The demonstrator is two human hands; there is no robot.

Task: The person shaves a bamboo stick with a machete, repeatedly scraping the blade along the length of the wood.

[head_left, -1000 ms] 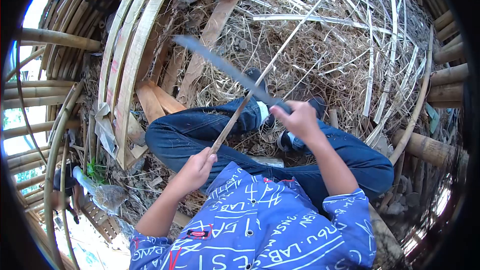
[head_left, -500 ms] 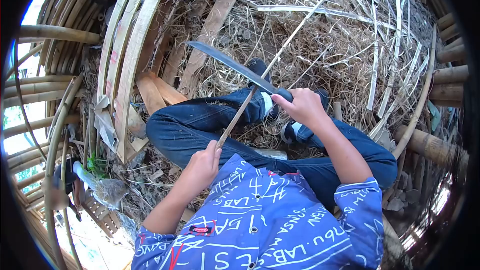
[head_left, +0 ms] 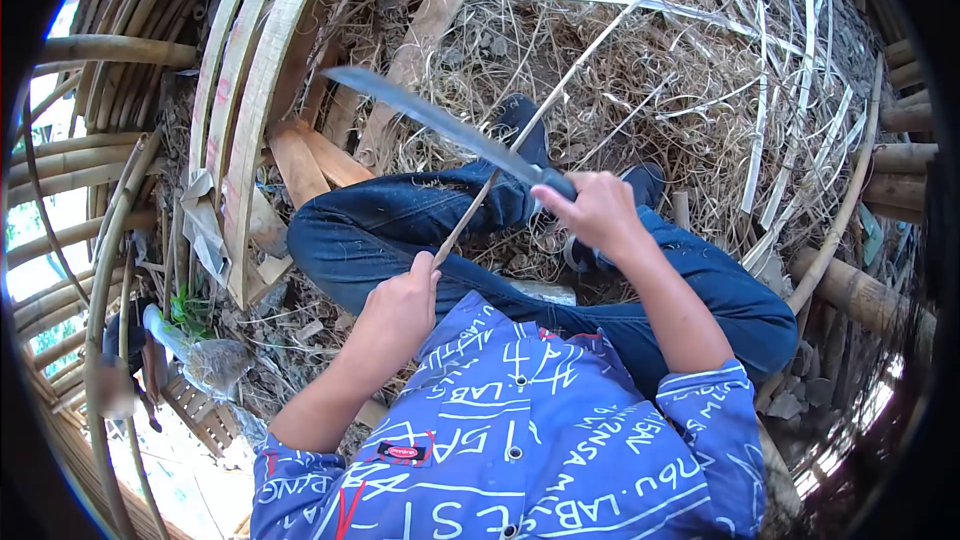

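My left hand [head_left: 403, 296] is closed round the lower end of a long thin bamboo strip [head_left: 578, 62], which slants up to the right over my crossed legs. The fingers of my right hand [head_left: 592, 208] are wrapped round the dark handle of a long knife [head_left: 430, 116]. Its blade points up and to the left and crosses the strip near the handle. The blade looks slightly blurred. My jeans [head_left: 370, 230] and dark shoes lie below the strip.
Curly shavings [head_left: 620, 90] and pale split strips [head_left: 757, 100] cover the ground ahead. A slatted wooden crate [head_left: 262, 70] stands at the upper left. Bamboo poles [head_left: 110, 52] line both sides. Another person [head_left: 118, 385] is partly visible at the lower left.
The knife tip has swung left and slightly up, with my right hand a little further left. My left hand has moved slightly left and up along with the strip's lower end.
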